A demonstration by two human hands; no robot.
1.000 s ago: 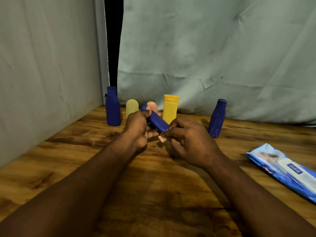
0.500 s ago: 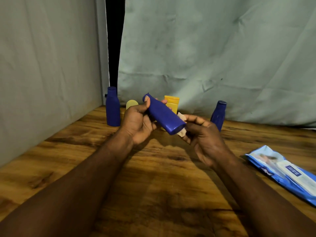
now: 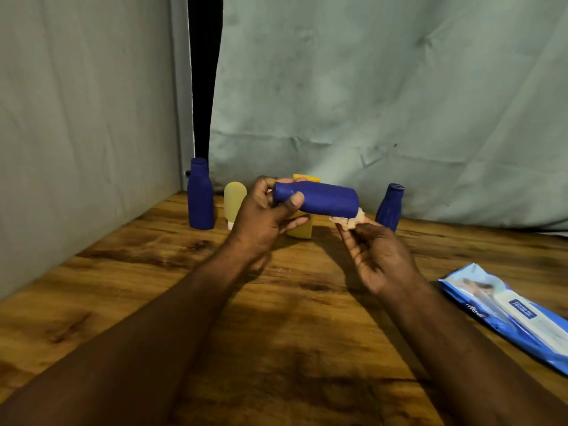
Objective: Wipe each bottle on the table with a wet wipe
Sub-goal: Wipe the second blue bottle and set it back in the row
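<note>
In the middle of the frame, the left hand point(image 3: 264, 216) holds a dark blue bottle point(image 3: 319, 198) in the air above the wooden counter point(image 3: 276, 302). The bottle lies almost level. Its narrower end is clamped between the thumb in front and the curled fingers behind, and its broad end points to the right of the frame. That end touches a crumpled wet wipe point(image 3: 347, 218), which the right hand point(image 3: 378, 256) pinches at its fingertips just below and to the right of the bottle, with the palm turned toward the camera.

Other bottles stand along the back of the counter. A tall blue bottle point(image 3: 200, 195) stands upright at left centre, with a pale yellow bottle point(image 3: 235, 201) just beside it. A yellow bottle point(image 3: 301, 230) is largely hidden behind the left hand and the held bottle. A smaller blue bottle point(image 3: 389, 206) stands right of centre, just behind the fingertips of the right hand.

A blue pack of wet wipes point(image 3: 507, 309) lies flat at the lower right edge, well apart from both hands. Grey-green cloth point(image 3: 368, 87) hangs behind the counter.
</note>
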